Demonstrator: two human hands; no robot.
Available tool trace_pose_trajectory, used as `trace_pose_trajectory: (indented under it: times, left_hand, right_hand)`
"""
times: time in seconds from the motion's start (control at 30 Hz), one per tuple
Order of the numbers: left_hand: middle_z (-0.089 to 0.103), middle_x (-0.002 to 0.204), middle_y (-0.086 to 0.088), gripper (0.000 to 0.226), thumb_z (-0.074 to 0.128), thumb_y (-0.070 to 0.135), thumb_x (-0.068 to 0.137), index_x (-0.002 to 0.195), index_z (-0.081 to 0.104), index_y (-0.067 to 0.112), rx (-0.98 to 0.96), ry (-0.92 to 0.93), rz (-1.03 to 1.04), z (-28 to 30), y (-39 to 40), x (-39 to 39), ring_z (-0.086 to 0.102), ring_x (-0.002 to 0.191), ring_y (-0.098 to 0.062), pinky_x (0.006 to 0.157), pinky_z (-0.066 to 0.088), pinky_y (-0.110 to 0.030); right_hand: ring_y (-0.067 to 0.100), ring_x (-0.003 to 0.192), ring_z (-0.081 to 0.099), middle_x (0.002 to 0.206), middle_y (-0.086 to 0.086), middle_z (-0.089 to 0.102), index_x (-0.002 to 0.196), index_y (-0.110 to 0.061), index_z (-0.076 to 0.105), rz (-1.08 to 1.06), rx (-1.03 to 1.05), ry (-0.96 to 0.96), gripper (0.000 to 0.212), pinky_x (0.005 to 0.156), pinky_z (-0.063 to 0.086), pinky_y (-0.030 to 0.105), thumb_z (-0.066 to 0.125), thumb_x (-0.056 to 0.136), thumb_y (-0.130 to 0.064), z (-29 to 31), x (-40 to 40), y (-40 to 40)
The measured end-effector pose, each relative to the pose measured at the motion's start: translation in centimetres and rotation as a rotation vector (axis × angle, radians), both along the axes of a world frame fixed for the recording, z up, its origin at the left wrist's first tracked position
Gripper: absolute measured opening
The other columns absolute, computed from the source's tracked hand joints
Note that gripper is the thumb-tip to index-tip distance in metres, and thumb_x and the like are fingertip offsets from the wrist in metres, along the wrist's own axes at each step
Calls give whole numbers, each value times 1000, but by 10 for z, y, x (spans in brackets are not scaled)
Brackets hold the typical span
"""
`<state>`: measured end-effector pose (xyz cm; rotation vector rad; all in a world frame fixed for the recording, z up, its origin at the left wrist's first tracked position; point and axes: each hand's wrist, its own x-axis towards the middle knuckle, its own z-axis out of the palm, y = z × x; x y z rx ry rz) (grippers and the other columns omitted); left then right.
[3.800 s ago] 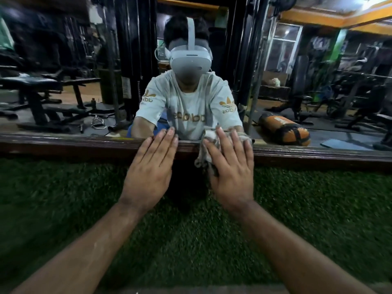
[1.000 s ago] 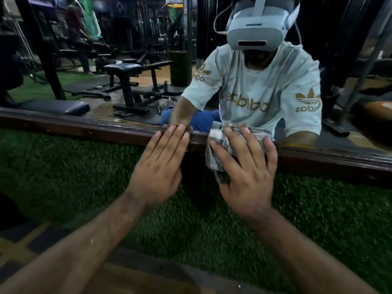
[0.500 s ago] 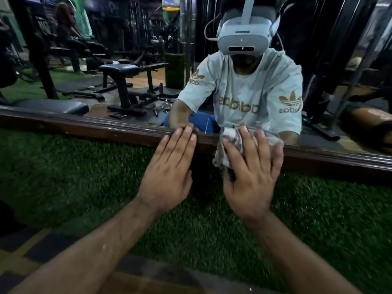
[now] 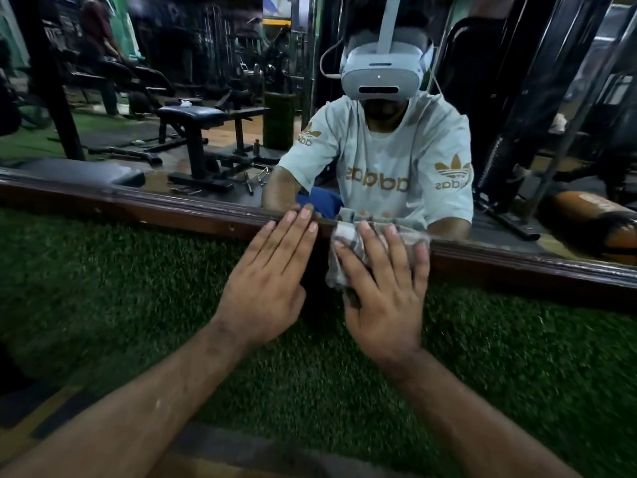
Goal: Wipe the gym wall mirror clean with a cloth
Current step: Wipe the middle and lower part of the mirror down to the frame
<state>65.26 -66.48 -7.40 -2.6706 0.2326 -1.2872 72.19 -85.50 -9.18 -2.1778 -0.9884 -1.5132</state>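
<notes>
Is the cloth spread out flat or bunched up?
Bunched up. The cloth sits crumpled in folds under the flat fingers of the right hand, against the mirror's wooden frame.

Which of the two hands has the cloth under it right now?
The right hand: its straight fingers press the grey checked cloth against the brown wooden mirror frame. The left hand lies bare beside it.

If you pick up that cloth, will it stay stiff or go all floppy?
Probably floppy: the cloth is crumpled and bunched under the right hand. It likely feels light, since it folds over the mirror frame edge and keeps no firm shape.
</notes>
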Motion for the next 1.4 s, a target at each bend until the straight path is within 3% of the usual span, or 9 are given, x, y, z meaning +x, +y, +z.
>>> trace_pose_trajectory:
  times: [0.07, 0.17, 0.4, 0.6, 0.73, 0.97, 1.1, 1.2, 1.4]
  left_hand:
    - [22, 165, -20, 75, 59, 18, 89, 155, 29, -2, -54, -41, 28, 2, 18, -1, 17, 154, -32, 124, 20, -53]
    - [22, 165, -19, 73, 58, 19, 91, 155, 29, -2, -52, -69, 3, 1, 33, 3, 18, 154, -33, 124, 20, -54]
    - [24, 163, -21, 64, 51, 27, 100, 153, 33, -4, -21, -179, -79, 11, 89, 12, 23, 153, -33, 123, 21, -53]
    - [31, 160, -21, 62, 54, 35, 103, 151, 39, 0, 2, -172, -195, 17, 117, 13, 29, 150, -35, 121, 26, -53]
    - [28, 160, -21, 70, 56, 45, 102, 153, 37, 1, -5, -166, -180, 27, 156, 10, 28, 150, -35, 121, 26, -54]
    - [29, 160, -21, 63, 57, 31, 101, 152, 38, 0, 0, -135, -243, 23, 171, 5, 28, 150, -35, 122, 25, -53]
    - [32, 159, -22, 59, 53, 31, 104, 151, 39, -1, 1, -238, -162, 2, 192, 4, 30, 150, -35, 122, 26, -53]
    - [34, 159, -20, 53, 51, 25, 105, 151, 41, 1, 19, -269, -152, -2, 201, 0, 32, 149, -33, 121, 28, -51]
    - [28, 163, -17, 62, 44, 7, 92, 154, 36, 3, -11, -139, -123, 4, 204, -19, 25, 152, -32, 123, 21, -53]
  right_hand:
    - [31, 153, 36, 161, 6, 46, 149, -25, 57, 6, -26, -12, 46, 126, 15, 58, 48, 104, -35, 10, 8, -12]
    - [35, 153, 34, 160, 11, 47, 147, -21, 59, -59, 106, 39, 50, 125, 15, 63, 55, 97, -31, 9, 7, -7]
    - [30, 152, 37, 159, 6, 49, 147, -26, 59, -33, 56, 20, 45, 126, 17, 59, 38, 109, -36, 8, -12, 65]
    - [33, 154, 35, 160, 10, 46, 150, -26, 54, -101, 65, 50, 47, 125, 18, 63, 37, 107, -34, 8, -29, 108]
    - [35, 154, 33, 162, 10, 41, 152, -27, 50, -178, 62, 131, 51, 124, 18, 64, 47, 101, -26, 11, -40, 131]
    - [36, 154, 33, 163, 10, 39, 153, -27, 49, -173, 37, 142, 61, 125, 18, 63, 59, 93, -18, 12, -48, 167]
    - [33, 153, 36, 159, 8, 47, 149, -28, 53, -129, 120, 50, 44, 125, 17, 60, 43, 107, -35, 3, -37, 181]
    - [33, 151, 38, 157, 7, 51, 146, -29, 57, -75, 169, 20, 44, 125, 19, 60, 36, 110, -42, 4, -38, 195]
    - [31, 153, 38, 159, 5, 48, 147, -29, 60, -21, 52, 10, 47, 126, 19, 56, 56, 100, -26, 12, -40, 205]
